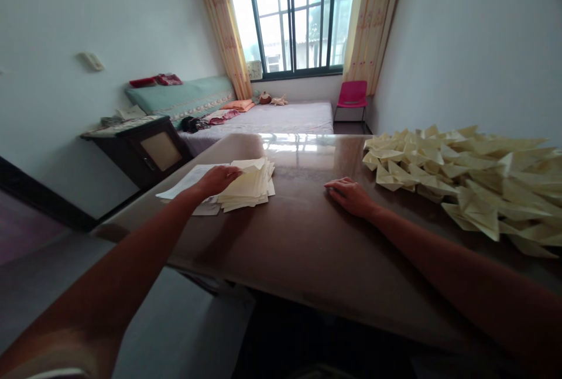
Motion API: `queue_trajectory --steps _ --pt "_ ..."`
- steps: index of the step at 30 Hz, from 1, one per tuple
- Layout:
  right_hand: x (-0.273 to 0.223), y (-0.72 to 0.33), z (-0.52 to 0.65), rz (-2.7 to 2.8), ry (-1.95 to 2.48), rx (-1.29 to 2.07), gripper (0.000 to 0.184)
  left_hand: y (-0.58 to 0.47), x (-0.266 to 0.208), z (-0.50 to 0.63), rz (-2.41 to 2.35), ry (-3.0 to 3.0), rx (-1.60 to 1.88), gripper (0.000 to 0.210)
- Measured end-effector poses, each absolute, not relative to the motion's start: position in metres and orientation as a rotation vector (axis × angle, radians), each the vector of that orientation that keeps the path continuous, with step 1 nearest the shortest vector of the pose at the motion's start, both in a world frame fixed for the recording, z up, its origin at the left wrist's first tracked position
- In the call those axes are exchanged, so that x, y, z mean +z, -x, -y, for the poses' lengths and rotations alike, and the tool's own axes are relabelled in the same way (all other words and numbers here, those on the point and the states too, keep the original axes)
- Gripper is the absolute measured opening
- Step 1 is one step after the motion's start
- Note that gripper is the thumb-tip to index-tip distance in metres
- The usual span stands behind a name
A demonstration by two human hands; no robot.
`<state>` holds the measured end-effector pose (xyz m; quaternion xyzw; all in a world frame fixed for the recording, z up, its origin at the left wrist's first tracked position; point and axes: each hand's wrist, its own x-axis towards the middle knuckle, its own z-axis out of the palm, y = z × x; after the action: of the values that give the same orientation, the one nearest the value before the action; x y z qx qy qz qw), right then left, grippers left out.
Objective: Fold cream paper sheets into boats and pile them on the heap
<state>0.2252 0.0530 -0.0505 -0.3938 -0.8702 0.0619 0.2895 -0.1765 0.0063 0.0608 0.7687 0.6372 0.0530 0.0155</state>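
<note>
At the left of the table, my left hand (218,181) reaches over a stack of pale yellow paper sheets (248,191). Its fingers pinch the near-left edge of the top yellow sheet (253,165), which looks slightly raised. White papers (187,180) lie beneath and to the left of that stack, partly covered by the hand and forearm. My right hand (350,196) rests on the brown tabletop (298,244), holding nothing, its fingers stretched out and pointing left. Just right of it spreads a large heap of folded yellow paper pieces (465,174), angular and pointed.
Beyond the table is a bed (298,116) with pillows and soft toys. A dark cabinet (153,147) stands at the left and a pink chair (352,95) by the window. The table's front edge runs close to my body.
</note>
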Motion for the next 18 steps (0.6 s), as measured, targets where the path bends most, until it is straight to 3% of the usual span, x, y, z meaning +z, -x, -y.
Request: queue_trajectory --steps 3,7,8,13,18 --pt "-0.046 -0.222 -0.055 2.200 1.035 0.212 0.040 0.121 0.049 0.006 -1.958 -2.528 0.273 0.040" --pt "-0.020 -0.220 -0.049 2.368 0.928 0.166 0.082 0.035 0.027 0.028 -1.600 -2.989 0.173 0.034" --pt "-0.014 -0.222 -0.046 2.466 0.881 0.131 0.086 0.017 0.021 0.033 -1.520 -3.037 0.143 0.033" --pt "-0.009 -0.248 -0.020 2.755 0.762 0.151 0.055 -0.025 0.002 0.050 -1.260 -3.028 0.191 0.030" --pt "-0.025 -0.267 -0.004 2.667 0.706 0.338 0.035 -0.003 0.001 0.044 -1.044 -2.817 0.353 0.036"
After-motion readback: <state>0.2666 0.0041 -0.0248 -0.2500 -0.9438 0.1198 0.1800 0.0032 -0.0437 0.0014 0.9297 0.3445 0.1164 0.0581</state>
